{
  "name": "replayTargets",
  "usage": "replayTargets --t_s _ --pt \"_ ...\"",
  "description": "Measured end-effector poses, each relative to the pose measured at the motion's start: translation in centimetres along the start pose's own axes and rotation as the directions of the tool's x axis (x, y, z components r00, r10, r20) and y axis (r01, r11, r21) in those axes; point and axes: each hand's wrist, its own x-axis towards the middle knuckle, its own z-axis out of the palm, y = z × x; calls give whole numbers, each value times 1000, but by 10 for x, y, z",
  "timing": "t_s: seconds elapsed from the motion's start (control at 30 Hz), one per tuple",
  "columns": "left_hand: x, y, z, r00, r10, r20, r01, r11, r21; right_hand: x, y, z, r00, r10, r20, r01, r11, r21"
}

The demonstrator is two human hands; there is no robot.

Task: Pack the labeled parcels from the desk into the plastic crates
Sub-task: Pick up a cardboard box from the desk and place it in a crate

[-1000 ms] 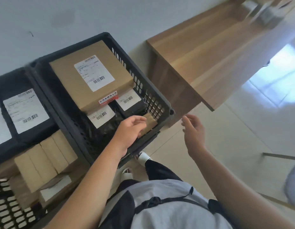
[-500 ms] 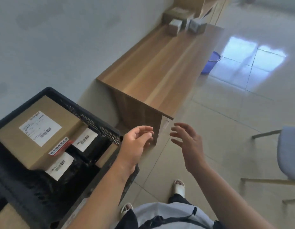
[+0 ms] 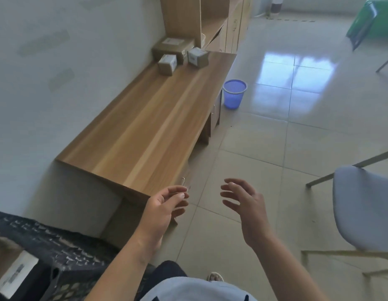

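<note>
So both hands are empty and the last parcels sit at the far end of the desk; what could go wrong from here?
1. The three parcels sit close together near the shelf unit; grabbing one may knock a neighbour off the desk.
2. The chair and blue bin stand beside the walking path, so a trip seems possible.
3. The crate lies behind the left hand and right hand, so each parcel needs a long carry.

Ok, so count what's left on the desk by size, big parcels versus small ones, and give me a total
Big parcels: 1, a flat box at the far end of the desk.
Small parcels: 2, a left cube and a right cube, both in front of the flat box.
Total: 3.
</note>
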Motion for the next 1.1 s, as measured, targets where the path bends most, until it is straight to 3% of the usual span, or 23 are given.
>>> replayTargets --t_s 0.2,0.37,0.6,0.9,1.1 --pt "67 31 34 1000 -4 -2 5 997 80 73 -30 -2 999 26 44 -25 999 -37" --pt "159 72 67 1000 8 23 -10 998 61 167 -85 12 997 -44 71 51 993 -106" --pt "290 147 118 998 7 62 -6 1000 -24 277 -174 12 998 -55 5 55 982 -179" --pt "424 211 190 986 -54 158 47 998 48 393 -222 -6 996 -12 -91 -3 987 -164" --pt "529 254 230 997 -52 56 46 994 96 508 -255 0 998 43 -41 -49 989 -142"
